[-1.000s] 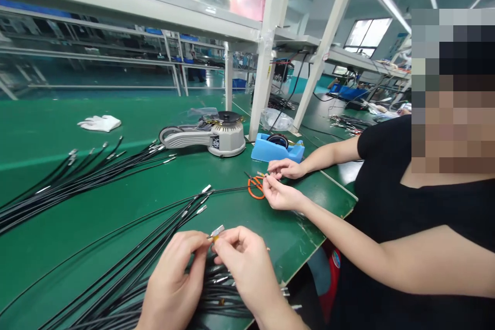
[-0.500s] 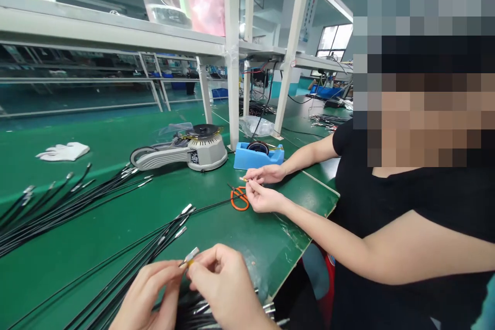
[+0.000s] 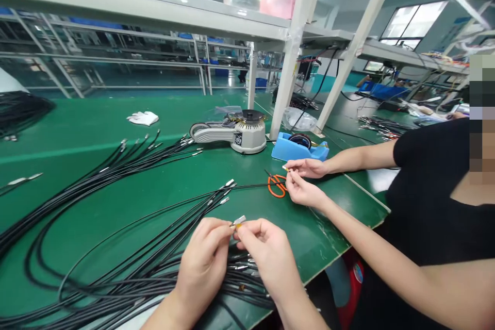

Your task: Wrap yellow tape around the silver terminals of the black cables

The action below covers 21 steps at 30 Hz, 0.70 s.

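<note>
My left hand [image 3: 204,260] pinches a thin black cable just behind its silver connector [image 3: 240,220]. A small piece of yellow tape [image 3: 238,226] shows at the connector's base, with the fingertips of my right hand [image 3: 268,252] closed on it. Under and beside both hands lie black cables [image 3: 154,263] with silver connectors. Across the table's corner, a co-worker's hands [image 3: 305,183] hold another cable end, also with a bit of yellow on it. Orange-handled scissors [image 3: 276,193] rest beside those hands.
A grey tape dispenser [image 3: 247,136] and a blue tape dispenser [image 3: 296,148] stand at the back, near white shelf posts [image 3: 290,67]. More black cables [image 3: 108,170] spread over the left of the green table [image 3: 162,185]. A white glove [image 3: 143,118] lies behind them.
My view has swung left, so things appear farther right. My hands keep their pinch on the cable end and tape. The co-worker's hands stay in nearly the same pose.
</note>
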Each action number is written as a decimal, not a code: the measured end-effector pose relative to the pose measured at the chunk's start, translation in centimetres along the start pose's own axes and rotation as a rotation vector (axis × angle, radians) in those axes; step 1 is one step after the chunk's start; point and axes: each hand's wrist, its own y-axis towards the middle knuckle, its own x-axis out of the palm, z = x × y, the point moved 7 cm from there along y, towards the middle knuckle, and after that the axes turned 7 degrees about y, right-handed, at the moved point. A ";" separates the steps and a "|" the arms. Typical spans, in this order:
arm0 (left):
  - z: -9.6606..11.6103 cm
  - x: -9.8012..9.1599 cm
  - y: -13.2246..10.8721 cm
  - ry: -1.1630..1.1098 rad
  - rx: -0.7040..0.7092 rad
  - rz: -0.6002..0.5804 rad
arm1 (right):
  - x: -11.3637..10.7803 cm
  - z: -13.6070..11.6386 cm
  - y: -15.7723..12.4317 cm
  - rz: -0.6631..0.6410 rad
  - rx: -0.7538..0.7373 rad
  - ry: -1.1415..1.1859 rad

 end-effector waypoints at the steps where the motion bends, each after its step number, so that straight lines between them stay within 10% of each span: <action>1: 0.0 -0.1 0.0 -0.003 -0.004 0.002 | 0.1 -0.1 0.0 -0.003 -0.004 -0.004; 21: 0.2 -0.4 0.0 -0.014 -0.006 0.019 | 0.2 -1.5 -0.2 0.034 -0.044 -0.148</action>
